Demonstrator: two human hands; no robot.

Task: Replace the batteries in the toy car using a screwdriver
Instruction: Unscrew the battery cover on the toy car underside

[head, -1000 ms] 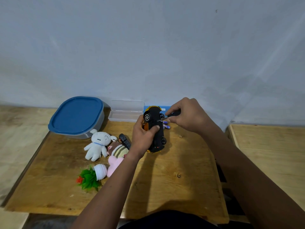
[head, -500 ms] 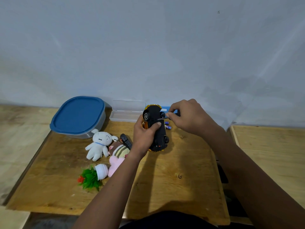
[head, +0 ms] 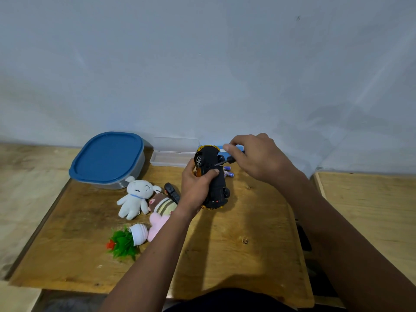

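Your toy car [head: 212,179] is held up just above the wooden table [head: 247,255], near the back edge. Its black underside faces you and its nose points at the wall. Your left hand [head: 197,188] grips it round the body, thumb across the underside. Your right hand [head: 254,158] pinches the screwdriver [head: 225,161], whose tip touches the underside near the front wheel. The hands are close together, both at the car.

Loose batteries [head: 228,174] lie on the table just behind the car, partly hidden by it. A clear plastic box [head: 173,155] stands open beside the car on the left, its lid upright against the wall; I cannot tell what is in the tray. Further left is a grey tub [head: 108,158] with its blue lid on, contents hidden.

Near your left wrist are a white plush [head: 135,197], a striped plush doll [head: 162,208] and a black object [head: 172,192] I cannot identify. A fake plant in a white pot [head: 131,238] lies on its side in front of them.
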